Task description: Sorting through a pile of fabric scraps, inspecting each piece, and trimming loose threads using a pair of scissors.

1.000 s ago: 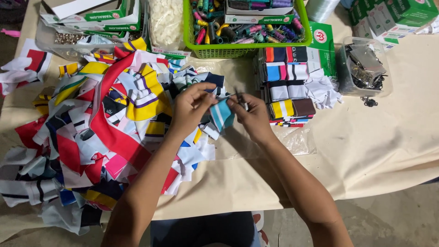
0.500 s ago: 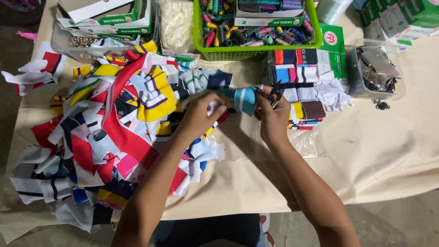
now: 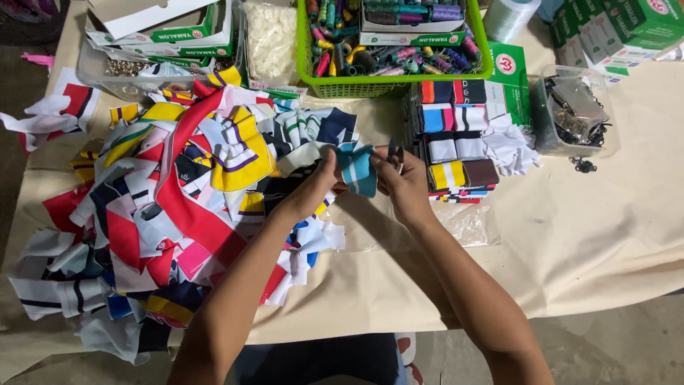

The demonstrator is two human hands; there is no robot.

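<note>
Two hands meet over the table, the left hand (image 3: 313,189) and right hand (image 3: 402,182) both pinched on a teal striped cloth strip (image 3: 358,170), probably light, soft and floppy, best gripped at its ends, beyond them neat folded stacks (image 3: 456,142) and a green basket (image 3: 392,84).

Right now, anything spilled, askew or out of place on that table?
One small black clip lies loose on the cloth, outside the clear tub of similar clips. The fabric scrap pile is jumbled beside the neat folded stack. Nothing looks damaged.
</note>
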